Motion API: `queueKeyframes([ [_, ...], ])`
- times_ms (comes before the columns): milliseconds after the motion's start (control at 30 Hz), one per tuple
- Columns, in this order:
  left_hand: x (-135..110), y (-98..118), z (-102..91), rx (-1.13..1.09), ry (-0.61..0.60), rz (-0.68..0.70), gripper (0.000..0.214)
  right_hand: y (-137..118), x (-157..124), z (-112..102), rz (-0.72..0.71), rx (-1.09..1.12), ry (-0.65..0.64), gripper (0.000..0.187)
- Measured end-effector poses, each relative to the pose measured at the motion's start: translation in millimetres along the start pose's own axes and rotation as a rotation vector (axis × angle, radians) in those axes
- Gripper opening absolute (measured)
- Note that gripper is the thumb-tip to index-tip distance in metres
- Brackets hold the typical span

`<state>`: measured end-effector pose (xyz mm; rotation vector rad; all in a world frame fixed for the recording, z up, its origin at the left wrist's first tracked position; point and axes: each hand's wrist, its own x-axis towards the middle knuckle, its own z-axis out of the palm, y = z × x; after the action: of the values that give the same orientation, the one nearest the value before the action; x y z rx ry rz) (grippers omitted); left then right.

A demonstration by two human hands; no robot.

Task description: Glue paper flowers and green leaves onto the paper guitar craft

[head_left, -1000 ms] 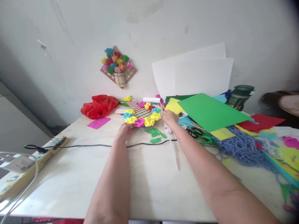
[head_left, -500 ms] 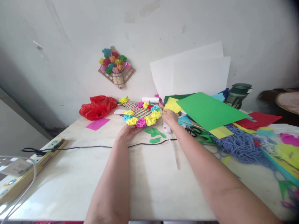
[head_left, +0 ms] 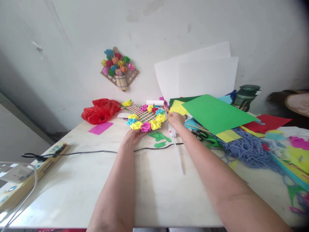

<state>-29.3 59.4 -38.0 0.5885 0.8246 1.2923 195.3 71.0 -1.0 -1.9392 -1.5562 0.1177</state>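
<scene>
Flowered lattice (head_left: 144,115) nudged right, left fingers (head_left: 137,135) at near edge

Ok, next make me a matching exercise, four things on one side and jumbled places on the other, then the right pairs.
Things:
1. left hand
2. right hand
3. green leaf cutouts
4. red bag

Places:
A. just behind the magenta sheet
B. at the white glue gun
C. lying between the hands
D. at the near edge of the flowered lattice

Pairs: 1-D, 2-B, 3-C, 4-A
</scene>
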Motion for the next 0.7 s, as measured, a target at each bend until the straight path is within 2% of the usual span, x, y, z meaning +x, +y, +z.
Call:
queueKeyframes([
  [233,-3,-3,2.2,-0.02,0.024,0.092,0.057,5,4,1,0.012,0.045,0.06,0.028],
  [467,-4,-7,-0.4,-0.02,-0.066,0.261,0.058,9,5,-2,0.03,0.128,0.146,0.027],
  [700,-5,-5,-4.2,-0.023,-0.133,0.344,0.062,10,6,-4,-0.127,0.34,0.22,0.029],
])
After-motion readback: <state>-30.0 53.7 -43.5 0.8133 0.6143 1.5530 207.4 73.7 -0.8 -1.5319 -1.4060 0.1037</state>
